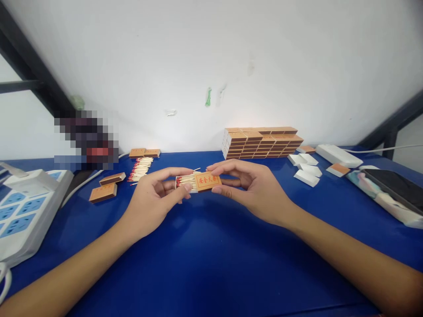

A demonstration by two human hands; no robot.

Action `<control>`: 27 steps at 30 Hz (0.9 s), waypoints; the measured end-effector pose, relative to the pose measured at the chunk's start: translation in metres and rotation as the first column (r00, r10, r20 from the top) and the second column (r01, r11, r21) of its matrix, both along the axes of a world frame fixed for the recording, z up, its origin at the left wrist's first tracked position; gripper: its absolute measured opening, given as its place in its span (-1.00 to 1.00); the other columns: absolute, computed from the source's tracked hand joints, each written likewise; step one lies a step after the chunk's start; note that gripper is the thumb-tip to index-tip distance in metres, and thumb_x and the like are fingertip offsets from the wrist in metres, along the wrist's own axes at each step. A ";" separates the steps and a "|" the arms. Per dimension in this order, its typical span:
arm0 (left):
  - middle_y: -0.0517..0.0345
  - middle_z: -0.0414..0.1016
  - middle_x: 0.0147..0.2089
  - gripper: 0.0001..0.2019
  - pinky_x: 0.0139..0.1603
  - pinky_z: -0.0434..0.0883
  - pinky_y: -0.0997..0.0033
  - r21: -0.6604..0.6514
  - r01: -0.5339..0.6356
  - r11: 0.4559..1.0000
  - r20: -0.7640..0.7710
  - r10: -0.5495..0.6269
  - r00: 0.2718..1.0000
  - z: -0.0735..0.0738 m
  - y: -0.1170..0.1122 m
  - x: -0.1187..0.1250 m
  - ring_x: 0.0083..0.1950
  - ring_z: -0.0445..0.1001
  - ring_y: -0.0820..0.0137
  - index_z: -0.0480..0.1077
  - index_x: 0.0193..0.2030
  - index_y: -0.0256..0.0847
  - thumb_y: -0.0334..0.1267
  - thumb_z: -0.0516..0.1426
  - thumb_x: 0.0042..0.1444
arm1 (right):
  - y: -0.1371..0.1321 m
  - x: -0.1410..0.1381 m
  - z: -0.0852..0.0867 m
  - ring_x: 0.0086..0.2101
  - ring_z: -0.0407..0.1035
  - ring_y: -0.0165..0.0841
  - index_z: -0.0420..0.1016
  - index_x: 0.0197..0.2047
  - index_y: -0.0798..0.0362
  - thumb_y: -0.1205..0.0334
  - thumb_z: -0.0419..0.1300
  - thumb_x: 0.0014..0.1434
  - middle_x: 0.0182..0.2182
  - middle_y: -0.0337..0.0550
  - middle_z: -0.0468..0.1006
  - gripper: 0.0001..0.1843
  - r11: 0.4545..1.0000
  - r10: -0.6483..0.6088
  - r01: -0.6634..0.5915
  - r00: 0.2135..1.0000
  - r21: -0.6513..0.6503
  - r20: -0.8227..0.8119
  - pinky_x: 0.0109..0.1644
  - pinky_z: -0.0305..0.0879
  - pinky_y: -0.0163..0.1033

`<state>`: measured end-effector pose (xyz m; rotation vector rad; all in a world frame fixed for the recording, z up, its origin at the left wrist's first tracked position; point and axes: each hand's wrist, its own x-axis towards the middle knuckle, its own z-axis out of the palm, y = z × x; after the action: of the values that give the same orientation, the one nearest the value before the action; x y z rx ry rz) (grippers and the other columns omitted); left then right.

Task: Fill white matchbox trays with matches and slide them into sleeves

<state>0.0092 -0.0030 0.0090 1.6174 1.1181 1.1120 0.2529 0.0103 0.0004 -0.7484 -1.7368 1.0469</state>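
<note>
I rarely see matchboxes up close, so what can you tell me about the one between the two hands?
The matchbox looks like thin card: a tan sleeve with red Chinese characters inside a printed border, and a white tray partly out on the left. Red-headed matches lie lengthwise in the tray, heads leftward. It is held crosswise over the blue tabletop, printed face toward the viewer, the left hand gripping the tray end, the right hand the sleeve.
</note>
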 end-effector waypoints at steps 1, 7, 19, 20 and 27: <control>0.10 0.67 -0.27 -0.61 -0.32 0.53 0.44 -0.012 0.001 1.000 0.013 -0.001 1.000 0.001 0.000 0.000 -0.34 0.60 0.37 0.58 0.08 -0.19 -0.10 0.37 0.14 | 0.000 0.000 0.000 0.12 0.51 -0.17 0.63 -0.03 -0.05 0.11 0.46 0.17 0.10 -0.10 0.61 -0.69 1.000 -0.002 0.002 1.000 -0.002 0.011 0.20 0.58 0.02; 0.06 0.68 -0.29 -0.59 -0.25 0.56 0.42 -0.064 0.016 0.998 0.055 -0.013 0.998 0.003 0.000 0.000 -0.33 0.61 0.37 0.58 0.09 -0.22 -0.08 0.37 0.16 | 0.001 0.001 -0.001 0.08 0.55 -0.16 0.61 0.03 -0.04 0.08 0.47 0.16 0.07 -0.08 0.63 -0.62 1.000 -0.027 0.027 0.999 -0.013 0.035 0.08 0.64 -0.05; -0.10 0.65 -0.13 -0.57 -0.40 0.51 0.42 -0.242 0.073 0.968 0.306 0.005 0.952 0.001 0.002 -0.001 -0.32 0.58 0.35 0.58 0.16 -0.30 -0.06 0.28 0.27 | 0.001 -0.002 -0.001 0.08 0.57 -0.12 0.61 0.00 0.01 0.04 0.50 0.11 0.07 -0.02 0.64 -0.57 0.996 -0.090 0.090 0.995 -0.018 -0.035 0.19 0.60 0.05; -0.09 0.65 -0.15 -0.57 -0.40 0.51 0.43 -0.255 0.080 0.964 0.314 0.004 0.949 0.001 0.002 -0.002 -0.33 0.57 0.36 0.58 0.16 -0.30 -0.07 0.29 0.26 | 0.001 -0.002 -0.001 0.08 0.57 -0.12 0.61 0.00 0.01 0.04 0.50 0.11 0.07 -0.02 0.64 -0.57 0.995 -0.095 0.094 0.995 -0.015 -0.042 0.19 0.60 0.05; -0.04 0.65 -0.32 -0.54 -0.39 0.52 0.42 -0.264 0.091 0.960 0.274 -0.015 0.962 0.001 0.003 -0.004 -0.36 0.57 0.36 0.59 0.17 -0.29 -0.05 0.32 0.24 | -0.004 -0.002 -0.001 0.05 0.58 -0.16 0.62 0.00 -0.04 0.05 0.46 0.17 0.05 -0.07 0.64 -0.64 0.985 -0.098 0.095 0.995 0.141 0.014 0.21 0.59 0.05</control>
<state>0.0054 -0.0005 0.0100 1.2322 0.9923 1.0541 0.2507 0.0066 -0.0005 -0.7495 -1.7542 0.8451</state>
